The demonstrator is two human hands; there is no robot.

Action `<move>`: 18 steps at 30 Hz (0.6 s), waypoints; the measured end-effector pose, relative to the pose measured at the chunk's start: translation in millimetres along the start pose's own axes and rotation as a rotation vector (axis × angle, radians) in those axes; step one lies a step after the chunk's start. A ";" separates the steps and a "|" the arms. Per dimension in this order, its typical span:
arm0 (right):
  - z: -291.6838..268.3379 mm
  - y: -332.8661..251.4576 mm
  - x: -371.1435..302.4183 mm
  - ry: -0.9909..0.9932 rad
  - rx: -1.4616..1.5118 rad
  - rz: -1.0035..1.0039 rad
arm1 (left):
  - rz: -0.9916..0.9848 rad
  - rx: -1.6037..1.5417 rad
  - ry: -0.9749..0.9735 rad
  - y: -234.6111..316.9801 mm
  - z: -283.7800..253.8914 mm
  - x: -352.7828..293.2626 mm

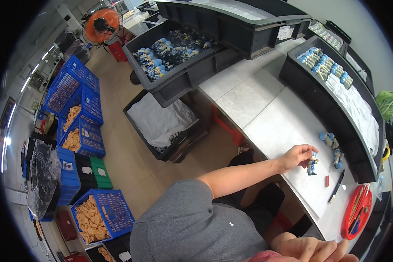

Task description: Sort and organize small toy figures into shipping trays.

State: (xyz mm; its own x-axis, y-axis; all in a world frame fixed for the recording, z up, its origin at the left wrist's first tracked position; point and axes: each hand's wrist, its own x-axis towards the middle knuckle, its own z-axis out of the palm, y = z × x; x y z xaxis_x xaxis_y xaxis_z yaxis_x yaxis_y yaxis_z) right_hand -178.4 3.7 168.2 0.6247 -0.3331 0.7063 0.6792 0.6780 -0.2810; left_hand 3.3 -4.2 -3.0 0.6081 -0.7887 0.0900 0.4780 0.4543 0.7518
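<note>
Pinching a small blue-and-white figurine (311,167) right of centre, here's the left hand (297,157); lower right, the right hand (313,249) curls, its grip I can't tell.

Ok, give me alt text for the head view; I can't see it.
The person's left hand holds a small figurine by its upper end at a pale worktable, while the right hand shows at the lower edge. Nearby are loose figurines, a black pen, a red tray and a black crate holding similar figurines.

Orange fan (101,25) upper left; blue crates (92,105) nearer; green basket (385,105) right.
</note>
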 end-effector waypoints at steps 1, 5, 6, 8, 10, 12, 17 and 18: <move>-5.6 -1.3 -1.6 0.002 -0.007 -0.004 | 0.005 0.000 -0.007 0.1 0.5 -0.8; -41.2 -8.5 -15.6 0.275 -0.106 -0.063 | -0.022 0.029 -0.001 -1.7 2.9 -1.4; -44.7 -9.5 -17.4 0.353 -0.154 -0.090 | -0.031 -0.001 -0.012 -4.4 4.2 0.2; -105.7 -5.7 -16.0 0.399 -0.600 -0.041 | 0.003 -0.041 -0.006 -3.2 -1.2 0.9; -150.3 8.5 -6.3 0.273 -1.508 -0.061 | -0.021 0.018 0.065 0.3 0.6 0.4; -184.9 15.5 -5.0 0.379 -1.555 0.274 | -0.005 -0.018 0.099 5.7 0.9 0.7; -212.6 18.8 -26.2 0.527 -1.041 0.515 | -0.026 -0.033 0.073 5.6 1.5 5.6; -208.9 18.7 -28.5 0.495 -1.037 0.488 | -0.036 -0.037 0.065 4.8 2.4 4.7</move>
State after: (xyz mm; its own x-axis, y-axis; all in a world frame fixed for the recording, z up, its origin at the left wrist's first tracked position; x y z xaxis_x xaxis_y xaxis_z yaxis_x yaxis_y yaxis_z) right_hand -103.0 -111.0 7.1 0.8218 -0.5555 0.1268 0.1784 0.0396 -0.9832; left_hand 7.0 -6.8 2.6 0.6293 -0.7769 0.0196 0.5228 0.4419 0.7290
